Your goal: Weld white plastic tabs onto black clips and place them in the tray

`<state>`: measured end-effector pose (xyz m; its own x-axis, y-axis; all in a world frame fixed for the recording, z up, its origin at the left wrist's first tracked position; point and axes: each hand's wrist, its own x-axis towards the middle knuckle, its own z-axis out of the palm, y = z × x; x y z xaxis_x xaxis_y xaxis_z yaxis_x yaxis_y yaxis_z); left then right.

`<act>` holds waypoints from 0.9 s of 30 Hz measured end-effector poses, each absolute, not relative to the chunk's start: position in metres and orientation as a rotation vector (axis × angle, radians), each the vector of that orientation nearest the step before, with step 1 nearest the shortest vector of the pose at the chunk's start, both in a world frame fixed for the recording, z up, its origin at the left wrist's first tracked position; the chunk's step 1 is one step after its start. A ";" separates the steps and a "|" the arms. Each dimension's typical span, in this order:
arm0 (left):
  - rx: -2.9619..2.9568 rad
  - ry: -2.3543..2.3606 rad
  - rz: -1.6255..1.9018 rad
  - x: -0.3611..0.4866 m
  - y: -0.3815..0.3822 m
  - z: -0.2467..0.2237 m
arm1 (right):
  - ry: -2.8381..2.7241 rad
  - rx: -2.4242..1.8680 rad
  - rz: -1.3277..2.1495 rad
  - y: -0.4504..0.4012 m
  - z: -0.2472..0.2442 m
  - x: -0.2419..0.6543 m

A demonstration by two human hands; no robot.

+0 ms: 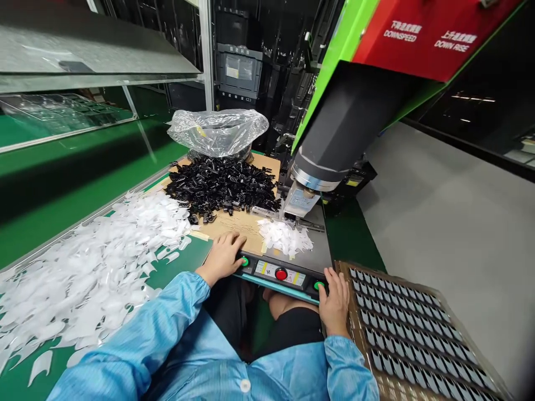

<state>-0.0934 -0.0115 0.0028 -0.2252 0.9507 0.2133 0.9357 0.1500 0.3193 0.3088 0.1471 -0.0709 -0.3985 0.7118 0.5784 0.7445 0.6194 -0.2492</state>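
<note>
My left hand [223,257] lies over the left end of a black control panel [307,288], its thumb at a green button [245,261]. At the panel's right end, my right hand [334,299] rests with its thumb against the other green button [319,285]. Both hands have their fingers stretched out and hold nothing. Between them sits a red button [281,273]. Just beyond the panel is a small heap of white plastic pieces [286,238]. The metal head [301,200] of a green and red press machine [359,100] stands behind that heap.
Black plastic parts [221,184] form a pile on brown cardboard [234,223], before a clear plastic bag [219,133]. Many white sheet pieces [92,267] cover the green table at left. A tray [418,328] of finished-looking grey-and-black parts stands at right. Grey crates [239,71] are behind.
</note>
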 end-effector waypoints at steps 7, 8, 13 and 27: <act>1.922 2.352 0.565 -0.089 -0.011 0.006 | -2.189 -1.248 -0.086 0.140 -0.062 0.302; 1.929 2.356 0.553 -0.089 -0.012 0.006 | -2.192 -1.270 -0.087 0.139 -0.060 0.300; 1.949 2.371 0.521 -0.087 -0.012 0.002 | -2.215 -1.425 -0.073 0.131 -0.043 0.291; 2.059 2.405 0.425 -0.091 -0.013 -0.012 | -2.089 -1.579 0.030 0.112 -0.032 0.267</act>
